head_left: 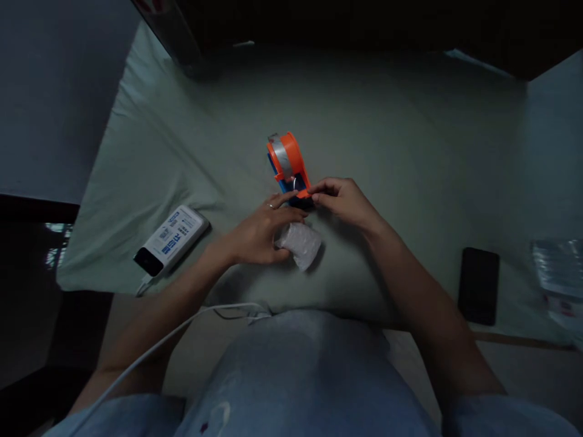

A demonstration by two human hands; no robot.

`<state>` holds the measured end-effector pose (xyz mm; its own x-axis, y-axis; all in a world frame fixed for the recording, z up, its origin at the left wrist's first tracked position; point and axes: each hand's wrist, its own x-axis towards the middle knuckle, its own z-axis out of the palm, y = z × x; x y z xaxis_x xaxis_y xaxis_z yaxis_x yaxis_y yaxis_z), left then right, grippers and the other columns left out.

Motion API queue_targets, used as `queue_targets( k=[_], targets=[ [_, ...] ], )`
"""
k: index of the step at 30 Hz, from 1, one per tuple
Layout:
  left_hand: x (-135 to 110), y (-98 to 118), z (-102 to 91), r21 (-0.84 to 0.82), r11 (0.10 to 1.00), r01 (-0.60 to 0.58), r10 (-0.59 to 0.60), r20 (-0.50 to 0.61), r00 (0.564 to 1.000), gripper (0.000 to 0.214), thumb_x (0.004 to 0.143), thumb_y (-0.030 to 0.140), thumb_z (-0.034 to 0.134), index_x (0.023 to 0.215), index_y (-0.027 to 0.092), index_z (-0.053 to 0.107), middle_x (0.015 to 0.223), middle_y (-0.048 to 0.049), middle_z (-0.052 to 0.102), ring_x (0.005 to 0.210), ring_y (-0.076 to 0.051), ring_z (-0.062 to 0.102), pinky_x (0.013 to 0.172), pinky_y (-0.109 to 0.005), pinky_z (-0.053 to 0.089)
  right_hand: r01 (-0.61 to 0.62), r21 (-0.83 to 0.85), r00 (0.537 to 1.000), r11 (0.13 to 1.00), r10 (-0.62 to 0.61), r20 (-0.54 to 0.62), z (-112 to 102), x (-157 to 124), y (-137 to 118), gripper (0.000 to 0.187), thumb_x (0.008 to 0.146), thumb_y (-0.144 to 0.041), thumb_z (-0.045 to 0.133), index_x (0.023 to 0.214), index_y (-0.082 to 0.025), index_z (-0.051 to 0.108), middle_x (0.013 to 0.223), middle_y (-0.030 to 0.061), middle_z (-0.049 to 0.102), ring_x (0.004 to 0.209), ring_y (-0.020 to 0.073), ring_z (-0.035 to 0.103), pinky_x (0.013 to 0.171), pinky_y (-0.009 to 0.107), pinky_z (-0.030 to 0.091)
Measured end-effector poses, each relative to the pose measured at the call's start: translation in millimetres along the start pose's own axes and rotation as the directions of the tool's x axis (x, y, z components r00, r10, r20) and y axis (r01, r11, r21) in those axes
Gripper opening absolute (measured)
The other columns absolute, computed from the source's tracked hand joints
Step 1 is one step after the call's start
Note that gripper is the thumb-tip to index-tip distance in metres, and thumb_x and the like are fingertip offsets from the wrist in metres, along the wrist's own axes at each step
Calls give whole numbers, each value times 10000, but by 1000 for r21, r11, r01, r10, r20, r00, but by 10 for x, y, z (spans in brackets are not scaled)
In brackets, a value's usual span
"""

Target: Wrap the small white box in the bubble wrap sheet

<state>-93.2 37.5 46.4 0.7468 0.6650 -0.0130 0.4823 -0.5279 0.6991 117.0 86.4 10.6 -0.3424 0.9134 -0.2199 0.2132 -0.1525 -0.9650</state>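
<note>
An orange and blue tape dispenser (291,159) with a roll of tape in it stands on the cloth-covered surface, ahead of both hands. My right hand (344,199) has thumb and fingers pinched at the dispenser's near right corner; whether a tape end is between them is too small to see. Closer to me lies a small whitish bundle (304,244) that looks like bubble wrap. My left hand (260,233) curls round its left side, thumb below and fingers above. The left index finger reaches forward to the dispenser's near edge. What the bundle wraps is hidden.
A white power bank (175,238) with a cable lies at the left. The white cable (182,323) crosses over my left forearm. At the right are a black phone (478,285) and a clear plastic bottle (561,276). A pale green cloth (387,121) covers the surface.
</note>
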Motion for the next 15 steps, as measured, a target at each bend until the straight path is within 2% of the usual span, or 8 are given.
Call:
queue_targets(
  k=[2,5,10,15],
  targets=[
    [-9,-36,-27,65,998,19,-20,12,1000,539,630,188,636,1161,194,539,1255,-96,592,1400,-343,261,1132,-565,220,1,4,999,1000,-1,-45,28,-54,16,118,701,-188,612,796,-184,682,748,-8,674,688,113,582,659,259,452],
    [-33,-125,-51,63,998,-7,6,13,1000,548,619,190,632,1159,181,542,1215,-102,612,1372,-342,313,1118,-535,276,2,4,990,1000,-2,-143,74,-146,56,112,710,-194,608,810,-187,658,740,-13,650,683,111,571,657,262,444],
    [-34,-238,-21,21,992,-122,121,54,991,550,631,162,599,1175,192,520,1337,-104,528,1323,-284,408,1108,-461,330,18,8,954,1000,-15,-300,170,-292,183,88,709,-204,619,796,-202,609,726,-14,620,677,113,566,643,257,439],
    [15,-219,13,94,982,-163,156,76,985,572,639,227,636,1196,183,512,1359,-125,504,1322,-299,401,1122,-486,288,20,-62,917,998,-43,-398,171,-362,259,55,750,-232,581,800,-211,593,734,-12,611,649,111,540,619,257,421]
  ],
)
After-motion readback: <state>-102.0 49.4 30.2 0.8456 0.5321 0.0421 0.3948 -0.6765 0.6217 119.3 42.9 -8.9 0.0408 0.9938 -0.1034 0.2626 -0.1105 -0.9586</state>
